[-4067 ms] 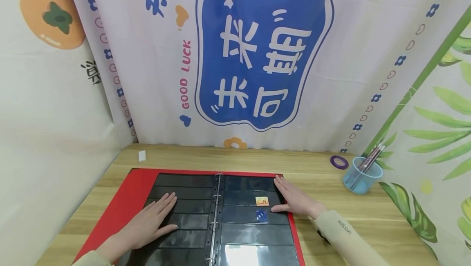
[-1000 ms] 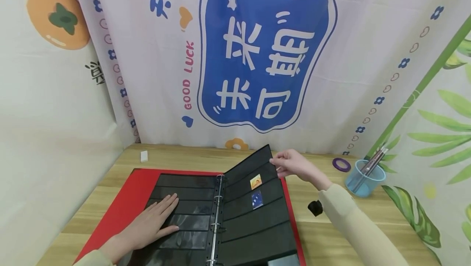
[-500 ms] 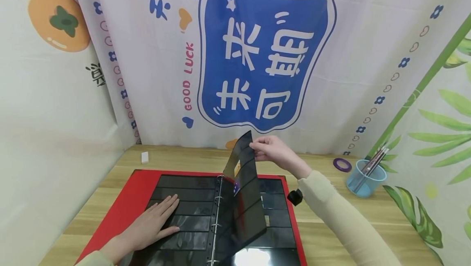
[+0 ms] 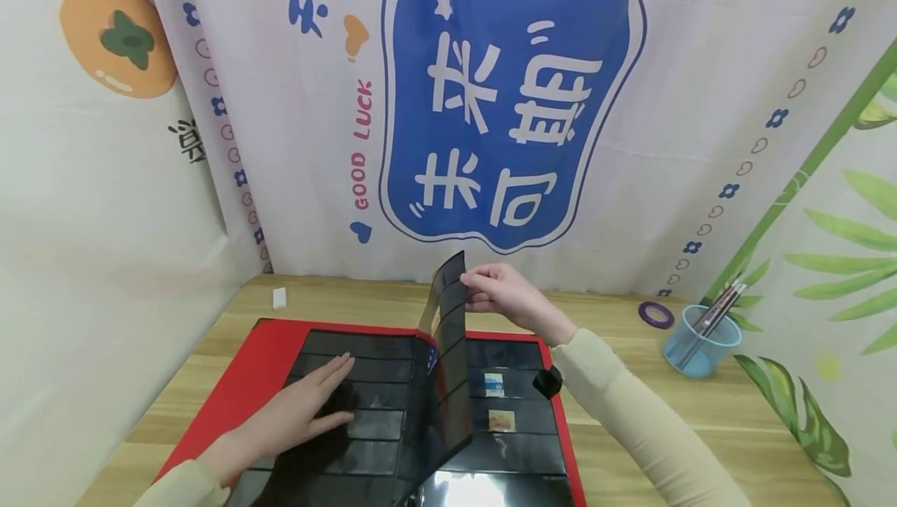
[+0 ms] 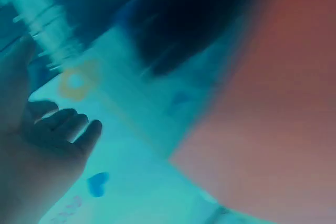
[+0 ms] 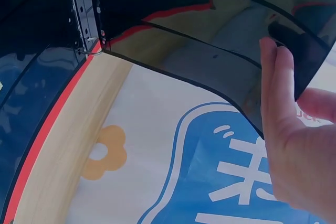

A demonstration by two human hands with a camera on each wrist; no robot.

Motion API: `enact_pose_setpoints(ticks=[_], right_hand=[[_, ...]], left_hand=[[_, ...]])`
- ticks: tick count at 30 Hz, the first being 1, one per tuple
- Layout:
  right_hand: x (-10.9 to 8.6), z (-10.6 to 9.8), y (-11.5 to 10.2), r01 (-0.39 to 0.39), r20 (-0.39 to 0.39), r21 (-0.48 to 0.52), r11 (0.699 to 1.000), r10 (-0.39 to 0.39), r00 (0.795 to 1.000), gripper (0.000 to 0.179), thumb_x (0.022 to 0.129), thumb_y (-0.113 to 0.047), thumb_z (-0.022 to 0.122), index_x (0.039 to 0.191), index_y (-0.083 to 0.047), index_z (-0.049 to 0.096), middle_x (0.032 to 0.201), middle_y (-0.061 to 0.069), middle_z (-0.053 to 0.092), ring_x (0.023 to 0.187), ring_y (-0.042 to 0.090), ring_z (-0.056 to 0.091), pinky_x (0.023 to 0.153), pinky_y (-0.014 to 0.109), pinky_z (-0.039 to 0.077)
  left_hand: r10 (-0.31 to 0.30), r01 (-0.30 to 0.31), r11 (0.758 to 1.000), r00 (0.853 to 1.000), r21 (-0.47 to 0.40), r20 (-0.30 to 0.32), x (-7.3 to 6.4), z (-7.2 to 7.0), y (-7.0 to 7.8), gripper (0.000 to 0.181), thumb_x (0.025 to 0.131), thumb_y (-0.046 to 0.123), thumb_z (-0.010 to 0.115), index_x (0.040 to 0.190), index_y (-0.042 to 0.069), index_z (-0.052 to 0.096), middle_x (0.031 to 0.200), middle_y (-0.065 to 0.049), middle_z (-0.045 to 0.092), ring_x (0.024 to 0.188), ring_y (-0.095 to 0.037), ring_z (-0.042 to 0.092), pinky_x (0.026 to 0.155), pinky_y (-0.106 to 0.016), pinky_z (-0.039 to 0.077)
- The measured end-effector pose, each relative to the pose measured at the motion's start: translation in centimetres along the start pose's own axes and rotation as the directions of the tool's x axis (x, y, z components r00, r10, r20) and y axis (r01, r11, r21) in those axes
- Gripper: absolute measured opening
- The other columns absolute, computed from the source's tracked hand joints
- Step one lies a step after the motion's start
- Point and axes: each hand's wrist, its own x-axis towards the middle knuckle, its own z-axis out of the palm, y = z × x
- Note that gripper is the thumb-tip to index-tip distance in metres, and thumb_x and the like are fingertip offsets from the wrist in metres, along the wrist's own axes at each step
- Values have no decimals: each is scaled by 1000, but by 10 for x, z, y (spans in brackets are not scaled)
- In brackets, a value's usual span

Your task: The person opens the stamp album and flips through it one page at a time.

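A red stamp album (image 4: 238, 382) with black pocket pages lies spread on the table. My right hand (image 4: 508, 297) pinches the outer edge of one black album page (image 4: 452, 351), which stands raised and bowed over the binder rings. In the right wrist view, the thumb and fingers of my right hand (image 6: 299, 124) are on either side of that page. Two stamps, a blue-and-white stamp (image 4: 494, 385) and a tan stamp (image 4: 501, 420), sit in pockets of the page beneath. My left hand (image 4: 287, 417) is over the left page, fingers straight; the left wrist view is blurred.
A blue pen cup (image 4: 701, 343) with several pens stands at the right, beside a purple tape ring (image 4: 656, 315). A small white block (image 4: 279, 298) lies at the back left. Behind the table (image 4: 378, 290) hangs a printed curtain (image 4: 315, 141).
My right hand has lifted the right page from flat and carried it leftward, uncovering the page with two other stamps. My left hand has shifted slightly up and right.
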Motion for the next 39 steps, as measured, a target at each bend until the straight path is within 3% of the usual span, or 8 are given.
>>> enact_pose_setpoints(ticks=[3,7,13,19,28,33,37,39], right_hand=[[-1,2,-1,4,7,2,1000,-4,1000,35,102,-16,53,125,10,60,91,1,73,85,12,74,95,41,55],[0,6,-3,8,-1,14,1000,-8,1000,38,102,-18,54,128,9,58,95,2,73,88,14,75,95,41,56],[3,14,-5,12,-63,-8,1000,-13,998,38,100,-22,59,124,7,63,101,11,75,93,21,76,91,40,58],[5,24,-7,34,-88,-49,998,-39,995,37,99,-27,60,120,4,66,114,22,72,99,29,75,88,39,59],[4,26,0,63,-93,-156,986,-79,993,43,100,-39,57,120,-2,66,117,18,73,99,26,75,88,37,60],[-1,14,19,68,-109,-211,975,-93,990,38,102,-34,54,121,-2,64,117,18,73,102,27,74,89,36,60],[-8,-1,44,103,-101,-366,925,-150,983,36,102,-29,55,127,-4,62,123,16,70,112,28,69,94,38,58],[-13,-10,58,116,-80,-452,884,-169,982,39,102,-28,55,132,-4,60,129,16,67,118,30,65,99,41,55]], left_hand=[[-33,20,990,995,-142,-93,17,-18,21,73,89,34,73,148,3,44,150,-18,49,135,-35,53,98,-46,55],[-77,19,956,979,-293,-187,42,-45,55,55,92,29,70,138,1,56,137,-19,61,119,-32,65,93,-46,57],[-200,108,859,970,-500,-135,75,-74,99,45,96,32,64,131,5,64,126,-15,70,105,-26,71,90,-41,59],[-238,141,819,965,-556,-106,90,-90,122,51,91,45,69,127,9,68,117,-8,74,105,-23,73,89,-41,60],[-219,137,790,974,-597,-66,88,-105,122,45,91,33,69,126,3,67,120,-15,72,109,-27,72,90,-39,60],[-288,189,771,955,-608,-68,72,-115,108,36,93,25,68,122,3,68,120,-17,71,112,-31,70,92,-41,59],[-341,235,771,937,-592,-71,51,-120,88,39,95,27,65,124,2,67,125,-19,69,114,-34,68,88,-40,60],[-360,259,772,931,-581,-64,40,-120,75,41,96,30,64,126,2,65,126,-20,68,115,-34,67,85,-38,60]])
